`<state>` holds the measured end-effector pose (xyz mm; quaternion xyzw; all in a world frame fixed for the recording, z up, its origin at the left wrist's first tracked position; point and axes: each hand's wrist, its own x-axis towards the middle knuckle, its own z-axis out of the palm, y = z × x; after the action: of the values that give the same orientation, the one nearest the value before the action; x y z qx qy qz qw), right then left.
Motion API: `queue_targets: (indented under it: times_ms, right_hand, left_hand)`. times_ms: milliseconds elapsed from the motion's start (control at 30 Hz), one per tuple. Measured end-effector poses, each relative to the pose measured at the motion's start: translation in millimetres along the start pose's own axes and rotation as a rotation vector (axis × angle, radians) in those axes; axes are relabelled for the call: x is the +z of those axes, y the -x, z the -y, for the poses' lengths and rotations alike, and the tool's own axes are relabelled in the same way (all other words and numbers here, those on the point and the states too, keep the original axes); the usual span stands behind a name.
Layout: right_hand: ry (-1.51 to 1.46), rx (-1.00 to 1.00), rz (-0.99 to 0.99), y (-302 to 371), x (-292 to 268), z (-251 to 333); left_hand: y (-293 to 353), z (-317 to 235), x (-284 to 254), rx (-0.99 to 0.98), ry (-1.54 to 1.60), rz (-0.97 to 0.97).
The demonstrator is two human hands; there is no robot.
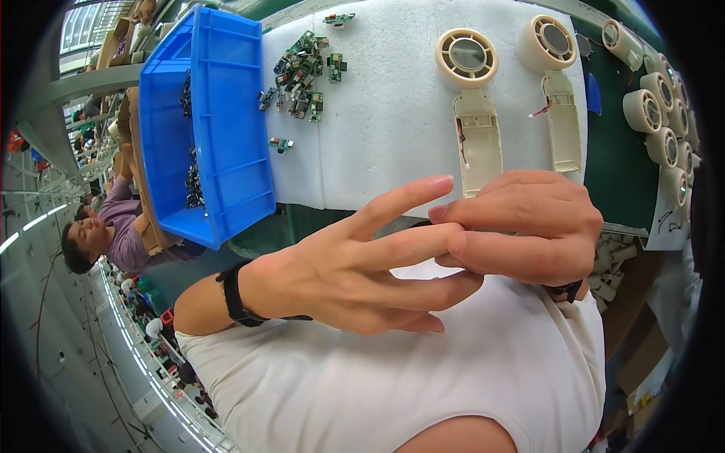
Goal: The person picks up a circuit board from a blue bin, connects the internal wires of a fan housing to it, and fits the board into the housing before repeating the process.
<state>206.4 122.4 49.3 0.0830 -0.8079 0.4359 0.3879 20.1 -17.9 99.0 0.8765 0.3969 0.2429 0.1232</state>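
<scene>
My left hand [355,264] stretches across in front of my shirt with its fingers spread apart, and no object shows in it. My right hand [529,226] is closed at the tip of the left middle finger, with its thumb and index finger on either side of it. Whether anything small lies between those fingertips is hidden. A black strap [236,294] circles my left wrist, and part of another dark band [565,291] shows at the right one. Just beyond the hands lie two cream handheld fan bodies [467,59] [547,41] with open handle shells and red wires.
Green circuit boards [302,72] lie piled on the white foam sheet [377,98]. A blue bin [234,128] with small dark parts stands at the left. Several round cream fan heads [642,112] crowd the right side. Another person [121,226] is at the far left.
</scene>
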Motion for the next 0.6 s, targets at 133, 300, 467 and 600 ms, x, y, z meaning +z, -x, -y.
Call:
queue_targets:
  times_ms: [133, 300, 467, 600]
  right_hand:
    - [0.027, -0.059, -0.167, 6.4, 12.1, -4.2]
    - [0.033, -0.088, -0.197, 8.1, 13.6, -6.2]
    - [0.061, -0.098, -0.190, 6.7, 12.2, -6.4]
    - [0.086, -0.118, -0.210, 8.0, 14.3, -9.7]
  left_hand:
    - [-2.5, 2.2, 2.6, 0.033, -0.037, -0.042]
    - [-2.0, 1.0, 7.8, 0.000, -0.044, -0.050]
    - [-2.5, 6.0, 8.7, 0.028, -0.020, -0.064]
    - [-3.2, 7.4, 5.4, 0.046, -0.023, -0.016]
